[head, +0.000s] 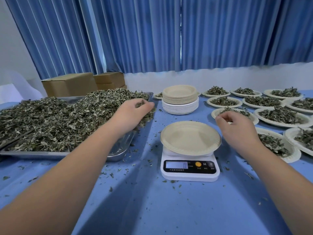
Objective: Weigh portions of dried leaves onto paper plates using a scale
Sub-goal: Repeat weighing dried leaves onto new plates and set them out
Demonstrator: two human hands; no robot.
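Observation:
A white digital scale (189,168) stands at the table's centre with a bare beige paper plate (190,137) resting on it. At the left, a metal tray (116,153) holds a large heap of dried leaves (55,119). My left hand (133,116) reaches into the right end of that heap, its fingers curled round a clump of leaves. My right hand (237,128) hovers just right of the plate on the scale, fingers loosely curled, holding nothing that I can see.
A stack of unused paper plates (180,100) sits behind the scale. Several filled plates of leaves (281,116) cover the right side. Cardboard boxes (71,84) stand at the back left before blue curtains. Leaf crumbs litter the blue tablecloth (152,200).

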